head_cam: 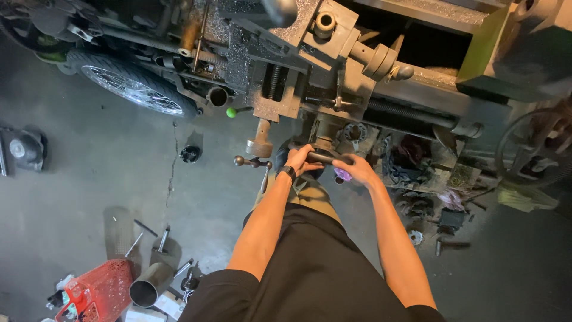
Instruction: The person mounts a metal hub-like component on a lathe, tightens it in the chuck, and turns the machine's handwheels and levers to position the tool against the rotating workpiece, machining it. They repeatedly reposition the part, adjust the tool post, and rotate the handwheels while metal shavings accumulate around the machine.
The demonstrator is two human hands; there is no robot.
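Observation:
Both my hands grip a dark metal bar in front of a large grey lathe. My left hand, with a black watch on the wrist, closes around the bar's left end. My right hand closes around its right end, with a bit of purple cloth showing under the fingers. The bar lies level just below the lathe's carriage, next to a crank handle with ball ends. My black shirt fills the bottom of the view.
A motorcycle wheel lies at the upper left on the concrete floor. A red mesh basket, a steel pipe and loose tools lie at the lower left. Scrap parts and rags pile up below the lathe at right.

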